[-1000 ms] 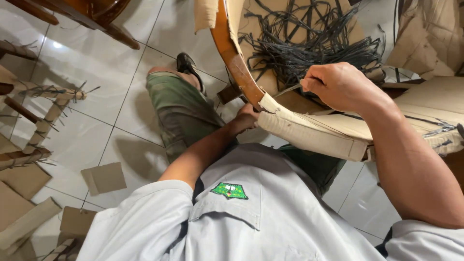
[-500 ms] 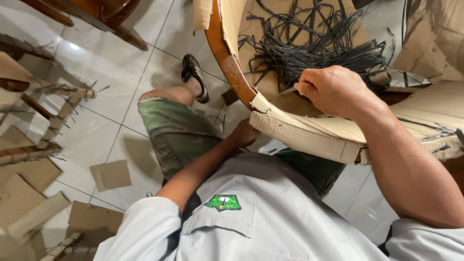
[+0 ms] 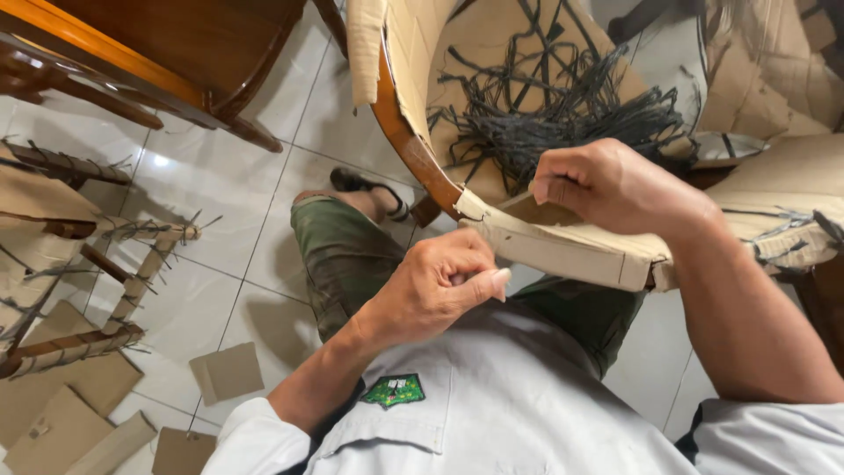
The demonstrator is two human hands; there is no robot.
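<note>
Black strap bundle (image 3: 563,114) at 12 o'clock, wooden chair (image 3: 132,53) at 10, taped frames (image 3: 97,290) at 9, cardboard scraps (image 3: 227,371) on tile at 7. Knee (image 3: 343,255) sits right under the work. Cardboard-wrapped rail (image 3: 563,251) at centre, long axis 9-to-3, curving up toward 12 at its left end. Right hand (image 3: 615,186) curled, pinching cardboard flap on rail top. Left hand (image 3: 435,286) fisted just below rail, thumb out; contents unclear. Open tile floor (image 3: 290,176) toward 9.
</note>
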